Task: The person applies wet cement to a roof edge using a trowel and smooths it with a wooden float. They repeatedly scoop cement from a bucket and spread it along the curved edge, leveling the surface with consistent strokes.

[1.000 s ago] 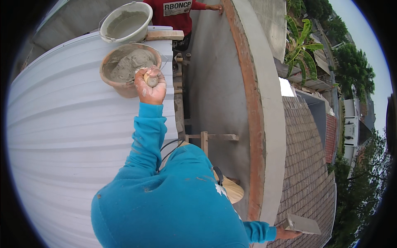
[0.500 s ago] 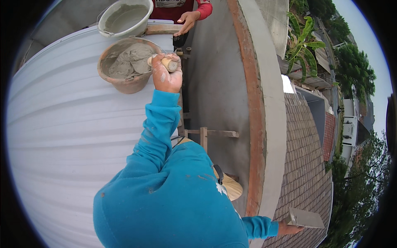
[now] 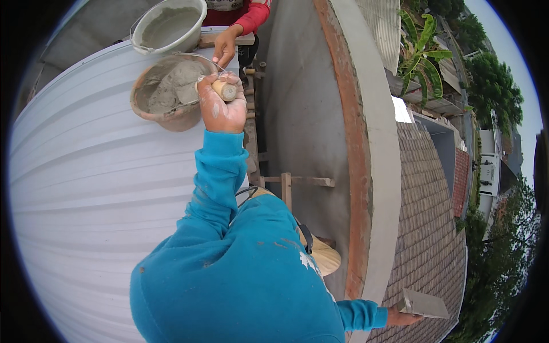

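Observation:
My left hand [image 3: 224,108], smeared with pale mortar, is closed round the wooden handle of a trowel [image 3: 225,90]. Its blade is in the grey mortar [image 3: 174,86] inside a brown mortar-stained bucket [image 3: 171,121], at the bucket's right side. Far off at the lower right, my right hand [image 3: 402,317] grips a flat grey rectangular board [image 3: 424,303]; the fingers beneath it are partly hidden. Just beyond my left hand, a co-worker's hand [image 3: 225,48] reaches down to the bucket's rim and wire handle.
Behind the bucket stands a pale basin [image 3: 197,28] of wet grey mix, beside a wooden plank [image 3: 243,39]. White corrugated roofing [image 3: 103,188] spreads to the left. A gap with timber supports [image 3: 286,188] separates it from a grey plastered wall [image 3: 380,171]. A tiled roof [image 3: 429,200] lies beyond.
The co-worker's hand has moved from the plank down to the bucket's rim and handle. My left hand has shifted slightly left with the trowel. My right hand keeps its hold on the board.

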`<state>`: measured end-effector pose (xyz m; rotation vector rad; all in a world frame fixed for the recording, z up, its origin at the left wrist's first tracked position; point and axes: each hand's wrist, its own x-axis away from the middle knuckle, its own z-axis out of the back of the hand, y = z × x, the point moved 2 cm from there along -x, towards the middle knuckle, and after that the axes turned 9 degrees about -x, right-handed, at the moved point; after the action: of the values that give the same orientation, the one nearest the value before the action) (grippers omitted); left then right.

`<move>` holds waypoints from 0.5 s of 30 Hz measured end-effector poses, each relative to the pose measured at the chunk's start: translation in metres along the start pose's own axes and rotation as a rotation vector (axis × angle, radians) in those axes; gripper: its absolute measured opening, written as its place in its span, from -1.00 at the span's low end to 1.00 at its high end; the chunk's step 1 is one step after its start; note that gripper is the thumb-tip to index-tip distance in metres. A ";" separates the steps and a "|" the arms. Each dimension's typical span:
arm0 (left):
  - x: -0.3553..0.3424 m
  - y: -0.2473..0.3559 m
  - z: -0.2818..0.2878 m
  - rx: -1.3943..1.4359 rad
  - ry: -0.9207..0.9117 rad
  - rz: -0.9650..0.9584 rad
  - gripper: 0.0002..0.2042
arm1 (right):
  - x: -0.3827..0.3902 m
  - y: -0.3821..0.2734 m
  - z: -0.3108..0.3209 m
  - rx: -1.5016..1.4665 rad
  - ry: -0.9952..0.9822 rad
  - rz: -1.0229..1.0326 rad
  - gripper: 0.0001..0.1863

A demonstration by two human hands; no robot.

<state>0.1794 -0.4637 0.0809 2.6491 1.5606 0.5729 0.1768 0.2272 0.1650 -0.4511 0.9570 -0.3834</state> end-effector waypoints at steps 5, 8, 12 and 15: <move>0.018 -0.006 -0.003 -0.057 0.003 -0.033 -0.78 | 0.005 -0.029 -0.010 -0.233 0.039 -0.182 -0.59; 0.021 -0.008 0.006 -0.133 0.000 -0.042 -0.81 | 0.004 -0.030 -0.014 -0.211 0.010 -0.145 -0.60; 0.018 -0.011 0.007 -0.172 -0.002 -0.057 -0.82 | 0.002 -0.023 -0.019 -0.345 0.017 -0.219 -0.60; 0.008 -0.024 0.017 -0.224 -0.063 -0.116 -0.82 | 0.016 -0.039 -0.022 -0.246 0.048 -0.163 -0.59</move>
<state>0.1678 -0.4418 0.0623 2.3734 1.5214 0.6125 0.1624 0.1820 0.1636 -0.7500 1.0221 -0.4271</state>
